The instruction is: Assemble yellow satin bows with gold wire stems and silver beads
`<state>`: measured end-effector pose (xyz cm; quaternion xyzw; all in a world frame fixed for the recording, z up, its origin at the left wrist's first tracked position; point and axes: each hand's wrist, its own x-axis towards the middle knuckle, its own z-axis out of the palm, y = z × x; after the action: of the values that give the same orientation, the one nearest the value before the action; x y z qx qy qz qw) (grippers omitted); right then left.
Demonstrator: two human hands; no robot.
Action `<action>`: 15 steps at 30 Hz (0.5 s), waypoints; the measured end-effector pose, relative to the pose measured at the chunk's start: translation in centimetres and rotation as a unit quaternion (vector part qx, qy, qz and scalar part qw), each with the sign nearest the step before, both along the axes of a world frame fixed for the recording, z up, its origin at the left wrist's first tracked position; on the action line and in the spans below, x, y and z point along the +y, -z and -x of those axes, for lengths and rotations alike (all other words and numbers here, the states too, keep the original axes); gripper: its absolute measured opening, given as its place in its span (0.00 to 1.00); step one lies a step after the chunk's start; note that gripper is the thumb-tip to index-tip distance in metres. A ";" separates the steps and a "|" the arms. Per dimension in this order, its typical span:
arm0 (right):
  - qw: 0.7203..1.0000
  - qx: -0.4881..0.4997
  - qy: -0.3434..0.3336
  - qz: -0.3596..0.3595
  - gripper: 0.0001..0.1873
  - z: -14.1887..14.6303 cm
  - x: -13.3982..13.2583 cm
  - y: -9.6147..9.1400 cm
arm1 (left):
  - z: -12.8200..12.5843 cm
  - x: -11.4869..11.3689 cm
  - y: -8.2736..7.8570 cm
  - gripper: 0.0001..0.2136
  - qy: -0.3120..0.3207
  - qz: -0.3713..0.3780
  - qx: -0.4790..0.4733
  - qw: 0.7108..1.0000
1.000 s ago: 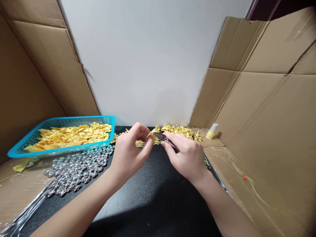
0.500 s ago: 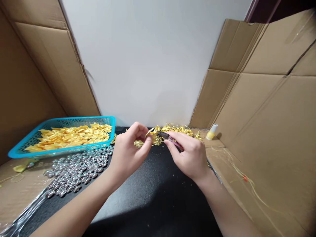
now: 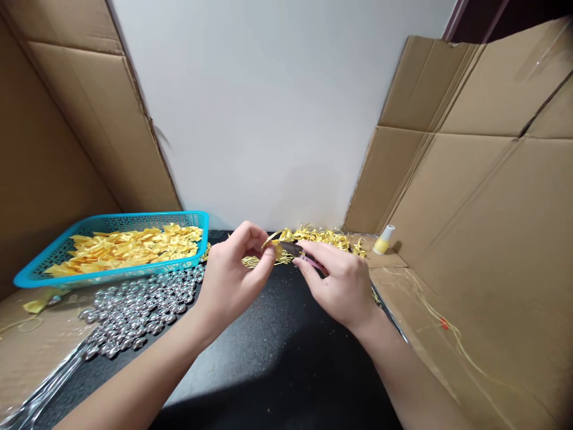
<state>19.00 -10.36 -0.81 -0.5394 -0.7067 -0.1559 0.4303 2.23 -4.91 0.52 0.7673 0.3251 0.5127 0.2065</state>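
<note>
Left grip point(image 3: 237, 263) pinching ribbon point(image 3: 278, 246), right point(image 3: 339, 278) clasping tool point(image 3: 291, 248)

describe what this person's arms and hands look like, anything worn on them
The bare, ungloved left hand and bare, ungloved right hand join bare forearms that narrow toward the wrists. No sleeve, watch or bracelet shows. Some fingers are partly hidden; no ring is visible.
</note>
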 end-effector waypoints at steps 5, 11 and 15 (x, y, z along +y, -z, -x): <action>1.000 -0.004 0.003 0.005 0.11 0.0 -0.1 0.0 | 0.0 0.1 0.1 0.05 0.003 0.007 -0.001 1.000; 1.000 0.009 -0.010 0.004 0.10 0.1 -0.2 -0.1 | 0.0 0.1 -0.1 0.06 0.001 0.005 -0.003 1.000; 0.995 0.091 -0.038 0.013 0.12 -0.3 -0.3 -0.3 | 0.2 0.4 0.2 0.05 0.017 0.022 -0.016 0.999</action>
<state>19.28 -10.64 -0.48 -0.5296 -0.6869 -0.0803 0.4912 2.04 -4.54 0.35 0.7595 0.3200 0.5144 0.2370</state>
